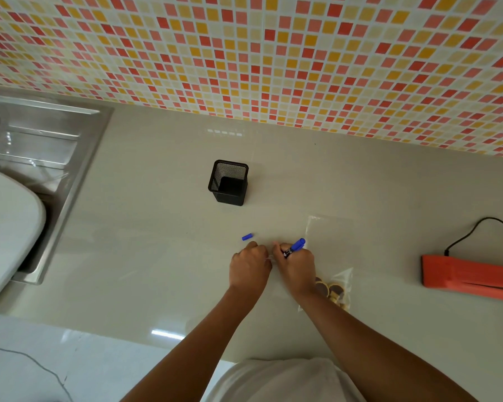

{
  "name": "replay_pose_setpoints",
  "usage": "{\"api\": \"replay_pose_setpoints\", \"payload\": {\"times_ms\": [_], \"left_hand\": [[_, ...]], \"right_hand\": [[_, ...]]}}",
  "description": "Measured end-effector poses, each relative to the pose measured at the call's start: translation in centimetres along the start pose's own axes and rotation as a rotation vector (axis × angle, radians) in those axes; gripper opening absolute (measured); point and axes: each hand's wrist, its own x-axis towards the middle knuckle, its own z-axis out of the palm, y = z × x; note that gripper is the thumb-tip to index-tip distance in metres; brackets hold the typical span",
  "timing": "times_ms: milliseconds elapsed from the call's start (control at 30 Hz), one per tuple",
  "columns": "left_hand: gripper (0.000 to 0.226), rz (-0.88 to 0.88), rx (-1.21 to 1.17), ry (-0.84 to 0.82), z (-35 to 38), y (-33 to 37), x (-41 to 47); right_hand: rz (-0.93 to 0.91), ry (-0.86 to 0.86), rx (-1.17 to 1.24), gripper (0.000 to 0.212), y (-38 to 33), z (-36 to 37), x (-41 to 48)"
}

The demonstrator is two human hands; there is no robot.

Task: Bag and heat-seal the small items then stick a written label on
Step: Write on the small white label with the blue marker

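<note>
My right hand (pixel 296 266) grips a blue marker (pixel 296 246), its tip pointing down-left toward my left hand. My left hand (pixel 249 265) is curled with its fingertips pressed on the counter, touching the right hand; whatever lies under the fingers is hidden. The marker's blue cap (pixel 246 237) lies loose just beyond my left hand. A clear bag with several round brown and tan items (pixel 336 290) lies under and right of my right wrist. A second, empty clear bag (pixel 323 227) lies flat beyond my right hand. The orange heat sealer (pixel 465 275) rests at the right.
A black mesh pen holder (pixel 229 182) stands empty behind the hands. A steel sink drainboard (pixel 45 146) and a white curved object (pixel 9 224) fill the left. The sealer's black cord (pixel 474 227) loops toward the right edge. The tiled wall (pixel 273 53) backs the counter.
</note>
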Motion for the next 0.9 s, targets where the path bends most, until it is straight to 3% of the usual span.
{"api": "replay_pose_setpoints", "payload": {"times_ms": [233, 567, 767, 900], "left_hand": [[0.012, 0.004, 0.014, -0.017, 0.0, 0.1, 0.1], [0.017, 0.0, -0.015, 0.0, -0.7, 0.1, 0.0], [0.006, -0.065, -0.145, 0.195, -1.2, -1.4, 0.2], [0.027, -0.118, -0.193, 0.235, -1.7, -3.0, 1.3]], "right_hand": [[-0.029, 0.046, -0.079, 0.05, 0.3, 0.0, 0.2], [0.001, 0.085, 0.057, 0.053, -0.7, -0.1, 0.2], [0.092, 0.084, 0.207, 0.052, -1.6, -0.1, 1.1], [0.105, 0.018, 0.353, 0.038, -3.0, -0.7, 1.5]]}}
